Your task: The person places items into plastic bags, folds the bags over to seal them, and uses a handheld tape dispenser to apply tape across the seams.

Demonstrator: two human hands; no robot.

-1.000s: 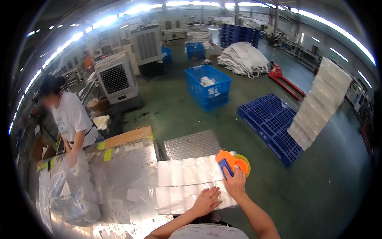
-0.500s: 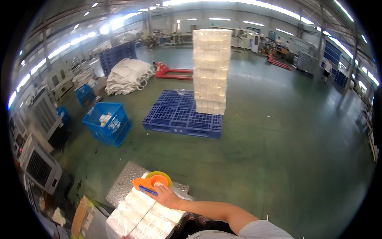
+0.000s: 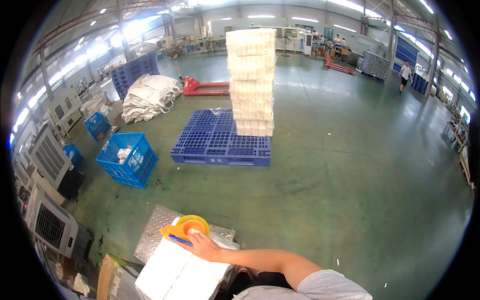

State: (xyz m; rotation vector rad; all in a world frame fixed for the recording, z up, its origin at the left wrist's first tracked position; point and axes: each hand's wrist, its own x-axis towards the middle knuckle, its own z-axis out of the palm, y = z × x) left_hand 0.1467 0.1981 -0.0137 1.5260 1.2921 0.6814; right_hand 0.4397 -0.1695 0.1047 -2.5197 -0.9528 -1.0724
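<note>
My right hand (image 3: 203, 247) grips the orange tape dispenser (image 3: 175, 230) — best kept level and light on the white packs (image 3: 172, 272).

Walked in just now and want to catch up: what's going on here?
A person's right grip holds what looks like an orange tape dispenser at the far edge of some white packs, with a patterned metal plate showing beyond them. The left grip is out of view. Farther off, a tall stack of pale wrapped packs stands on a blue pallet, and a blue crate sits on the floor to its left.
</note>
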